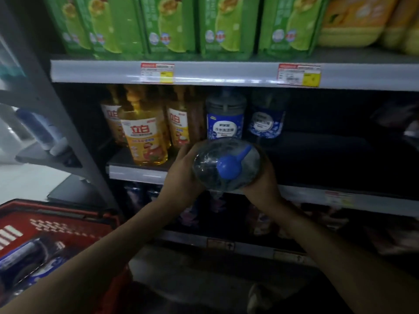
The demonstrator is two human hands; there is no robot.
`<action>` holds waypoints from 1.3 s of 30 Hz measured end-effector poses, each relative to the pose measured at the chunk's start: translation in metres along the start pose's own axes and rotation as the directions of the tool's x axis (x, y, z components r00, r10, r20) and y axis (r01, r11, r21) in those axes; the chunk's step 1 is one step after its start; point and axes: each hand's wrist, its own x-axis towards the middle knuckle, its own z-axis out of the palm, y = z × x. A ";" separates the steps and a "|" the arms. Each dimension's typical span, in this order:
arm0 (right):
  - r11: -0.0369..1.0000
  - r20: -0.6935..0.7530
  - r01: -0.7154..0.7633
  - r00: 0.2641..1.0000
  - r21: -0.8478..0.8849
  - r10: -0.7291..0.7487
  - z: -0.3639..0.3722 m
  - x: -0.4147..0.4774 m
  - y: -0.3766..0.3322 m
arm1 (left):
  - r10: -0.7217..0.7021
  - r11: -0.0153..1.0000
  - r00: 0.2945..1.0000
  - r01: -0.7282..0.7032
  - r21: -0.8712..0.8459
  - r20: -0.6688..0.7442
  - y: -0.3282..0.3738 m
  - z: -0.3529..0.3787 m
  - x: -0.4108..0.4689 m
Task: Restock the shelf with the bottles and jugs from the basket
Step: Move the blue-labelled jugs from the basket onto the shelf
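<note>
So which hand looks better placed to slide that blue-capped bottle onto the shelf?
Probably the right hand, gripping the blue-capped bottle on the side nearest the open shelf space beside the blue-labelled bottles; the left hand sits by the crowded yellow bottles.

Top of the frame, the upper shelf [226,74] is packed: green packs [226,26] stand shoulder to shoulder across it, yellow jugs [353,21] sit at the upper right, and there are two price tags [157,72] on its front rail. Mid-frame, the middle shelf [136,172] carries yellow bottles [145,137] on the left, one at the front edge, with two blue-labelled bottles [224,120] upright just beside them. The bottom shelf [220,244] holds dark packs [260,218], too blurred to read.
</note>
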 end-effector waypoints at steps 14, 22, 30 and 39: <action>0.909 -0.060 -0.398 0.911 0.119 0.407 -0.064 0.047 0.086 | -0.014 0.972 0.999 0.020 -0.234 0.029 0.012 0.119 0.099; 0.894 -0.122 -0.371 0.904 0.251 0.410 -0.052 0.071 0.092 | -0.026 0.947 1.000 0.023 -0.319 -0.003 0.000 0.138 0.132; 0.897 -0.145 -0.350 0.906 0.270 0.397 -0.039 0.081 0.092 | -0.253 0.861 0.967 0.219 -0.460 -0.012 -0.007 0.154 0.141; 0.884 -0.201 -0.373 0.878 0.280 0.434 -0.031 0.083 0.086 | -0.378 0.773 0.926 0.322 -0.547 0.011 -0.004 0.158 0.135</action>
